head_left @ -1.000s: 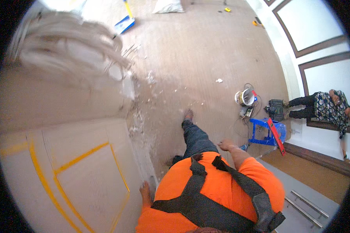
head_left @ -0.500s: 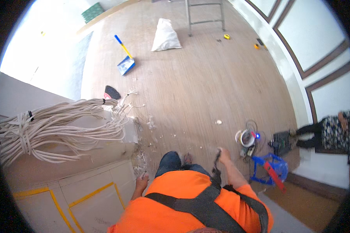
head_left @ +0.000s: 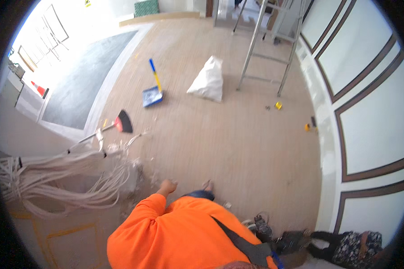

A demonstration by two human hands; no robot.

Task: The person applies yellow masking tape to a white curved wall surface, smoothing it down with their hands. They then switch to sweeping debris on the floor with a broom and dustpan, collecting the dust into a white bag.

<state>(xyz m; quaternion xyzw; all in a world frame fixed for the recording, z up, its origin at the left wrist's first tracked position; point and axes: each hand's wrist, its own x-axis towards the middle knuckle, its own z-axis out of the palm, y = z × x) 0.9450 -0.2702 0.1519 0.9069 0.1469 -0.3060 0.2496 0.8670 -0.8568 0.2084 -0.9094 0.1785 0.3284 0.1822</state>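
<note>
Holding out left hand (head_left: 169, 186), cannot tell whether open or curled, with cable bundle (head_left: 36, 172) to its left, broom (head_left: 125, 122) ahead-left, blue dustpan (head_left: 152, 97) farther ahead, white sack (head_left: 209, 81) ahead-right.

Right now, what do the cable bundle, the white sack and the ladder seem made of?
Cable bundle: probably flexible plastic sheathing, dull off-white, bending in smooth loops; what's inside is hidden. White sack: matte woven plastic or cloth, perhaps, given its creased, slumped sides. Ladder: likely bare metal, from its slim, silvery-grey rails.
</note>
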